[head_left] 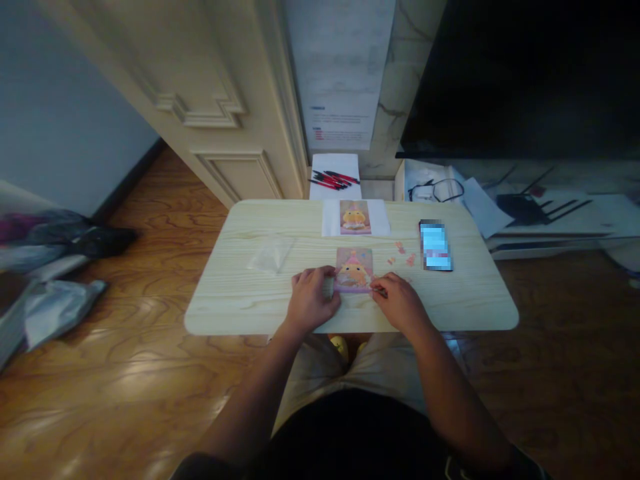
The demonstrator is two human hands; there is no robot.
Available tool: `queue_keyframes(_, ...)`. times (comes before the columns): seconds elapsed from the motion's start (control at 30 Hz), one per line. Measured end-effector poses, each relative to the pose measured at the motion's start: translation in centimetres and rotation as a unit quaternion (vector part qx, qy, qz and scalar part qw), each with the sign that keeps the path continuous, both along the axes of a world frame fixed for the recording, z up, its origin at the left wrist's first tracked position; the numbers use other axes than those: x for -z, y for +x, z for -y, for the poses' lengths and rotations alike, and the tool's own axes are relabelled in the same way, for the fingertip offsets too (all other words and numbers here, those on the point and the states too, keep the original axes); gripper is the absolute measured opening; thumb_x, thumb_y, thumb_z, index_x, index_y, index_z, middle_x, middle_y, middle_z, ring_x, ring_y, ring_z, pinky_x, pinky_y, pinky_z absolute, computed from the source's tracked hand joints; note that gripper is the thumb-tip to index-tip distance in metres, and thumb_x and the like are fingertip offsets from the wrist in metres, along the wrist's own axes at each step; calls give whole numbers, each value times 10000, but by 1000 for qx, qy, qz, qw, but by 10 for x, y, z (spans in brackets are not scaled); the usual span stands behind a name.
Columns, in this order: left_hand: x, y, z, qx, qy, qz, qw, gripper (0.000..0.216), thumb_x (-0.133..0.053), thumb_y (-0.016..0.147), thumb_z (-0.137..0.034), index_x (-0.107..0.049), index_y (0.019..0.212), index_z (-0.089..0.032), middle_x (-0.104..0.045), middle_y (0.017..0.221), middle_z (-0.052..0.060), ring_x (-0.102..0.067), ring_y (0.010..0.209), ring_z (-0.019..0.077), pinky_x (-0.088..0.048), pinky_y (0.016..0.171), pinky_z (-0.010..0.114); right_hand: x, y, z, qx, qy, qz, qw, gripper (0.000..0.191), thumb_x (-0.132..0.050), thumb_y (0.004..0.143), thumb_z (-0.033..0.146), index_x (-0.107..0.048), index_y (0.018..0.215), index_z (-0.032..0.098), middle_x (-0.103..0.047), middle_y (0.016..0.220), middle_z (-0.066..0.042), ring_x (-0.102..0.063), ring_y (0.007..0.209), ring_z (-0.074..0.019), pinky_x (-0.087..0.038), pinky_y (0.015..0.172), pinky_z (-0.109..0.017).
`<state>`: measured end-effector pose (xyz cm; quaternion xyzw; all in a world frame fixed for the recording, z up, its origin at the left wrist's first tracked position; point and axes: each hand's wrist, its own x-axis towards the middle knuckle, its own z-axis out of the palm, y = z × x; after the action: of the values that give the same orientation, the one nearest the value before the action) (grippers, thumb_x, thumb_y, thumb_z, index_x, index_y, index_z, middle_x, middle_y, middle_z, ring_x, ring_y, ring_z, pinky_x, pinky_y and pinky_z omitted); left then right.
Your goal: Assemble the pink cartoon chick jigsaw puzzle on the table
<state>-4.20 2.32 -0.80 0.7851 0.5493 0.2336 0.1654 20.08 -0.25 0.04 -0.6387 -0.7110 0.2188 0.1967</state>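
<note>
A small jigsaw puzzle [354,269] lies flat on the pale wooden table, showing a yellow cartoon figure with a pink hat. My left hand [314,300] rests at its left edge, with thumb and forefinger apart beside the picture. At the lower right corner, my right hand [399,300] has its fingertips pinched together; whatever they hold is too small to make out. Several loose pink puzzle pieces [411,259] lie right of the picture. Behind it, a printed card [355,217] with a similar picture sits on white paper [331,219].
A clear plastic bag [271,255] lies on the table's left half. Toward the right is a lit phone [436,245]. Red and black pens [334,180] rest on a white surface beyond the table [225,303]. Farther right are a router [523,209] and a cable [447,190].
</note>
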Motion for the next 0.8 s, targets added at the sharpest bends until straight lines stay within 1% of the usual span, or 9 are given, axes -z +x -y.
queue_keyframes(0.13,-1,-1,0,6,0,0,1000,478,-673,772,-267,-567,1237,-253,-706,1249,58,-610,1198,306,-405,1053,496,-2,1,1,-8,-7,11,1000,120,-682,924,178,-755,1007,223,-697,1040,-53,-660,1005,-202,-490,929,-319)
queue_keyframes(0.43,-3,-1,0,17,3,-10,1000,516,-701,743,-293,-571,1241,-245,-706,1228,57,-605,1180,307,-398,1048,492,-3,2,3,-19,-13,12,1000,103,-688,918,182,-758,987,210,-695,1023,-51,-655,965,-192,-480,920,-308)
queue_keyframes(0.63,-2,-2,1,15,10,-5,1000,514,-698,761,-304,-565,1253,-233,-701,1236,65,-603,1187,308,-402,1041,487,-3,2,5,-26,-1,10,1000,115,-691,925,200,-748,1025,201,-693,1033,-59,-645,982,-197,-468,912,-305)
queue_keyframes(0.8,-1,-1,1,16,9,5,1000,524,-699,765,-282,-551,1266,-239,-719,1195,54,-614,1165,306,-393,1048,499,-4,2,6,-30,0,8,1000,95,-687,915,174,-749,982,203,-688,1009,-52,-646,965,-195,-462,904,-304)
